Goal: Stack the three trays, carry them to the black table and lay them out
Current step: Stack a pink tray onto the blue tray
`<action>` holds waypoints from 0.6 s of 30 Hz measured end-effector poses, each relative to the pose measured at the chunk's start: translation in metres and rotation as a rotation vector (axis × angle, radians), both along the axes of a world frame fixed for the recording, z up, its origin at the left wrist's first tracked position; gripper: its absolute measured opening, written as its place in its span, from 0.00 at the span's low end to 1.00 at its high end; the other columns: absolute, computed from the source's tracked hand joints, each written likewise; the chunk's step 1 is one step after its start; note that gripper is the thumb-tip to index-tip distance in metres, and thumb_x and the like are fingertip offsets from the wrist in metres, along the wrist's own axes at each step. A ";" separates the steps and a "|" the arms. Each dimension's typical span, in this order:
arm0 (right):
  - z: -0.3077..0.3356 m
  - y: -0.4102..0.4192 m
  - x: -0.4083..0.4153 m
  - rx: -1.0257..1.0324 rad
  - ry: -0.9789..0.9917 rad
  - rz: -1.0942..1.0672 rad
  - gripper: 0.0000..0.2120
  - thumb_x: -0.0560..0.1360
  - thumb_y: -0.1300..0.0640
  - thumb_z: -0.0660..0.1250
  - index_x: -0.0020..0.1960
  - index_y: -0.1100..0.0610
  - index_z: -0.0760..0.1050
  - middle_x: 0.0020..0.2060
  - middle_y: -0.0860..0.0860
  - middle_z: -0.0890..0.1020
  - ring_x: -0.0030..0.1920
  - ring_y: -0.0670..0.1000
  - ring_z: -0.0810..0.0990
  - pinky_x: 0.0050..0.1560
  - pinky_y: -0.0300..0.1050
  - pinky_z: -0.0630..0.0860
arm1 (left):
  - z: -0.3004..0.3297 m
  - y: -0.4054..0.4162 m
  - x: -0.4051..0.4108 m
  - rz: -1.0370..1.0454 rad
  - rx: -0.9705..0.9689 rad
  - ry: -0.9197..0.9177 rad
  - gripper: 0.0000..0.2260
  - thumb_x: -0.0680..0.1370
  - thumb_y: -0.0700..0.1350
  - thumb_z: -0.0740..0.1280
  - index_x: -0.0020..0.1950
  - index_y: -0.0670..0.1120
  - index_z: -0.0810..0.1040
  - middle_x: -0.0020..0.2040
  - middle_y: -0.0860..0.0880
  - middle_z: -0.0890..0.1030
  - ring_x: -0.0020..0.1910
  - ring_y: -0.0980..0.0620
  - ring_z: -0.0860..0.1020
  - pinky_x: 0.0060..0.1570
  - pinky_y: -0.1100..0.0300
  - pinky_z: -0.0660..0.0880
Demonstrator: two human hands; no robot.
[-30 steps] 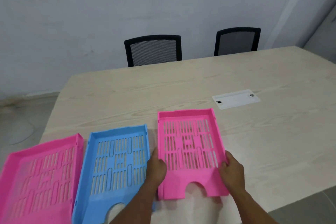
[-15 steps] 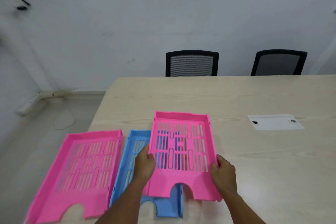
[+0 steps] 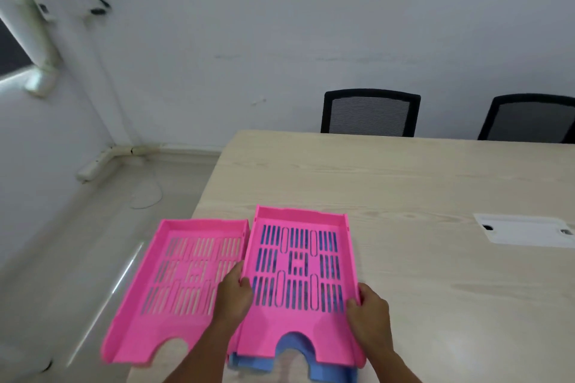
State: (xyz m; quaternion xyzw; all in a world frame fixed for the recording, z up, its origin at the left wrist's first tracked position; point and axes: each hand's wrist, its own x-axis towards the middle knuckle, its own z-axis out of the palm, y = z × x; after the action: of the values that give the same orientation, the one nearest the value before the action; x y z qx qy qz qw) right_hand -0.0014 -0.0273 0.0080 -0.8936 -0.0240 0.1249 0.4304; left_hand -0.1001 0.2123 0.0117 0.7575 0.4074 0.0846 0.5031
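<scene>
Settling the pink tray (image 3: 298, 274) onto the blue tray (image 3: 323, 371), which it only overlapped a moment ago, the left hand (image 3: 235, 292) and right hand (image 3: 370, 311) are pinching its side walls; the second pink tray (image 3: 174, 286) on the left is awaiting stacking.

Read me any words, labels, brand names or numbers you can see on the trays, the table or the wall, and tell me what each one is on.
There is no readable text in this view.
The pink tray held in both hands: only slots, no lettering.
The other pink tray beside it: blurred, no lettering visible.
The blue tray underneath: no marks on the part showing.
The white plate set in the table: blank.
</scene>
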 end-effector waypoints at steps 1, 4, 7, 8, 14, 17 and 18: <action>-0.002 0.002 -0.001 -0.003 0.006 -0.003 0.07 0.73 0.63 0.62 0.43 0.55 0.78 0.34 0.52 0.83 0.35 0.53 0.82 0.38 0.52 0.81 | -0.002 0.001 -0.002 -0.002 -0.006 0.005 0.23 0.81 0.36 0.56 0.77 0.44 0.62 0.71 0.41 0.74 0.30 0.55 0.75 0.28 0.63 0.73; 0.000 0.004 -0.007 -0.007 0.005 -0.022 0.08 0.75 0.63 0.62 0.45 0.55 0.79 0.35 0.51 0.83 0.35 0.51 0.82 0.38 0.50 0.80 | -0.010 0.000 -0.005 -0.009 -0.012 0.024 0.24 0.82 0.36 0.56 0.78 0.45 0.60 0.74 0.41 0.69 0.30 0.49 0.72 0.29 0.59 0.73; -0.001 0.004 -0.010 -0.011 0.005 -0.042 0.07 0.75 0.64 0.61 0.47 0.57 0.78 0.35 0.52 0.82 0.36 0.51 0.81 0.36 0.46 0.78 | -0.012 -0.001 -0.005 -0.009 -0.034 0.017 0.23 0.82 0.37 0.56 0.78 0.45 0.60 0.72 0.41 0.72 0.29 0.53 0.70 0.31 0.58 0.71; 0.000 0.004 -0.011 -0.016 0.010 -0.054 0.07 0.76 0.64 0.61 0.47 0.57 0.77 0.35 0.52 0.82 0.35 0.51 0.81 0.35 0.44 0.76 | -0.011 -0.003 -0.006 -0.019 -0.041 0.010 0.23 0.82 0.37 0.56 0.78 0.45 0.60 0.72 0.41 0.73 0.30 0.53 0.71 0.31 0.59 0.71; 0.003 0.001 -0.008 -0.053 0.003 -0.084 0.05 0.75 0.63 0.61 0.46 0.55 0.75 0.35 0.51 0.81 0.35 0.51 0.80 0.34 0.46 0.77 | -0.009 -0.009 -0.004 -0.045 -0.097 -0.025 0.23 0.83 0.38 0.55 0.77 0.49 0.61 0.67 0.46 0.76 0.27 0.55 0.70 0.30 0.57 0.72; 0.002 -0.006 -0.002 -0.090 0.012 -0.104 0.05 0.75 0.62 0.60 0.44 0.55 0.74 0.36 0.52 0.82 0.35 0.53 0.81 0.38 0.53 0.82 | -0.015 -0.015 0.000 -0.092 -0.099 -0.024 0.24 0.83 0.39 0.56 0.78 0.50 0.59 0.75 0.45 0.68 0.28 0.61 0.68 0.25 0.68 0.70; 0.002 -0.010 0.000 -0.106 0.018 -0.112 0.05 0.75 0.62 0.60 0.44 0.55 0.74 0.36 0.52 0.82 0.35 0.53 0.82 0.38 0.54 0.83 | -0.015 -0.019 0.002 -0.097 -0.095 -0.024 0.24 0.83 0.39 0.56 0.78 0.50 0.59 0.77 0.46 0.66 0.33 0.63 0.69 0.27 0.74 0.69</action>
State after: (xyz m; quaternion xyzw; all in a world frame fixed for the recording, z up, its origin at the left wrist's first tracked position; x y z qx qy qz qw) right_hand -0.0012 -0.0372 0.0104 -0.9140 0.0366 0.1094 0.3889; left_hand -0.0985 0.1931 -0.0036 0.7505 0.3677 0.0498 0.5469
